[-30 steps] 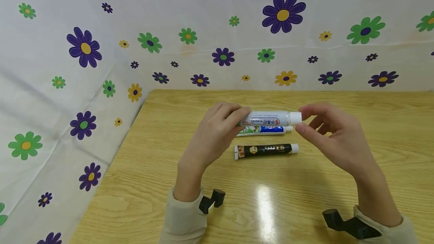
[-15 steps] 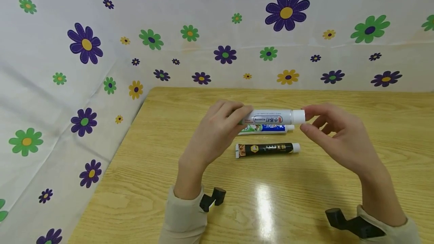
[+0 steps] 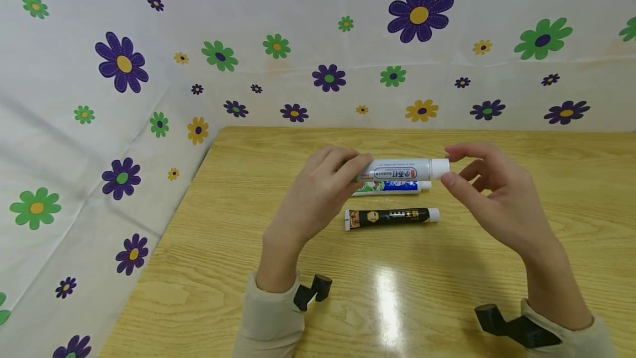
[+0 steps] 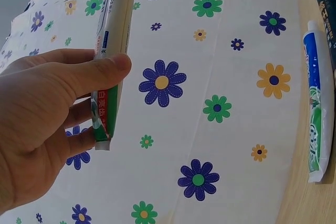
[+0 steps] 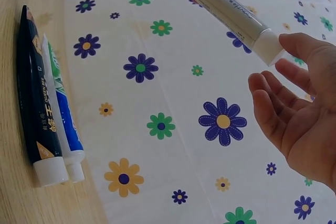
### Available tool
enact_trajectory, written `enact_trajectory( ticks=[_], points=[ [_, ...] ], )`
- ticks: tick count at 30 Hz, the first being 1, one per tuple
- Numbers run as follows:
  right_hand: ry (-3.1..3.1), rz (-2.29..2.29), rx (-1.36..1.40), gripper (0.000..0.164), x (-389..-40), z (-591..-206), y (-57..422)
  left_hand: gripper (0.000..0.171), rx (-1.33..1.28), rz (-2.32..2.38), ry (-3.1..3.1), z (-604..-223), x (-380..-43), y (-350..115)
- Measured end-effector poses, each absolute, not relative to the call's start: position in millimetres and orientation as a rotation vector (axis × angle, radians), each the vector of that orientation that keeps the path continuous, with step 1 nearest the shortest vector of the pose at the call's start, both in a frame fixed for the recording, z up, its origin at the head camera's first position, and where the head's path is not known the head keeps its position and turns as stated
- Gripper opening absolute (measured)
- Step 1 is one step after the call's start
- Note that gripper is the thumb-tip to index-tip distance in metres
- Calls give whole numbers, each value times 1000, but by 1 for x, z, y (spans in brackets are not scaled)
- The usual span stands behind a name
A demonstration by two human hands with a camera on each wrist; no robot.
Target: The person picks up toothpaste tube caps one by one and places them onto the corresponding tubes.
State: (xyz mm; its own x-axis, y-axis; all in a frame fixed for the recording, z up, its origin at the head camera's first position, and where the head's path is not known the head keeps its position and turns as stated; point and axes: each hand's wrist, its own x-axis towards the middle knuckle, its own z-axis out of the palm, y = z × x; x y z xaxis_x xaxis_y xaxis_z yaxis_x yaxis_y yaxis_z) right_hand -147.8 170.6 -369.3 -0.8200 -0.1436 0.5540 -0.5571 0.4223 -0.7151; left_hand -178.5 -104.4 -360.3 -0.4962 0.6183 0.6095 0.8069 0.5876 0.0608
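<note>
My left hand [image 3: 315, 195] grips a white toothpaste tube [image 3: 399, 170] by its tail end, holding it level above the table in the head view. In the left wrist view my thumb lies across the tube [image 4: 113, 22], whose tail is green and red. The tube's white cap [image 3: 439, 168] points right. My right hand [image 3: 502, 198] has its thumb and index fingertips at the end of this cap, one on either side, the other fingers loosely curled. The right wrist view shows the cap [image 5: 268, 48] still on the tube, by the thumb tip.
A black toothpaste tube [image 3: 392, 218] with a white cap lies on the wooden table [image 3: 223, 269]. Behind it lies a blue, green and white toothpaste tube [image 3: 397, 187], partly hidden by the held tube. A white flowered cloth [image 3: 298, 10] hangs behind and to the left.
The held tube and both hands have shifted slightly right. My right index finger has risen at the cap while the thumb has come up to its lower edge. The lying tubes stay put.
</note>
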Motion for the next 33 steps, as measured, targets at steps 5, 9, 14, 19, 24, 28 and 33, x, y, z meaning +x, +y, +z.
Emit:
enact_trajectory(
  ticks=[5, 9, 14, 19, 24, 28, 33],
  points=[
    [-2249, 1388, 576, 40, -149, -369, 170, 33, -1145, -421, -2269, -359, -178, -102],
    [-2225, 1394, 562, 35, -150, -369, 171, 30, -1155, -402, -2247, -359, -178, -99],
    [-2207, 1374, 579, 22, -152, -371, 172, 29, -1161, -414, -2251, -359, -178, -98],
    [-2261, 1330, 608, 25, -151, -370, 173, 31, -1167, -458, -2261, -360, -178, -100],
    [-2366, 1249, 699, 47, -150, -369, 176, 34, -1154, -483, -2260, -361, -179, -104],
    [-2406, 1231, 731, 52, -150, -370, 178, 34, -1149, -495, -2265, -360, -179, -106],
    [-2420, 1238, 750, 46, -150, -373, 178, 36, -1140, -507, -2283, -359, -177, -107]
  ],
)
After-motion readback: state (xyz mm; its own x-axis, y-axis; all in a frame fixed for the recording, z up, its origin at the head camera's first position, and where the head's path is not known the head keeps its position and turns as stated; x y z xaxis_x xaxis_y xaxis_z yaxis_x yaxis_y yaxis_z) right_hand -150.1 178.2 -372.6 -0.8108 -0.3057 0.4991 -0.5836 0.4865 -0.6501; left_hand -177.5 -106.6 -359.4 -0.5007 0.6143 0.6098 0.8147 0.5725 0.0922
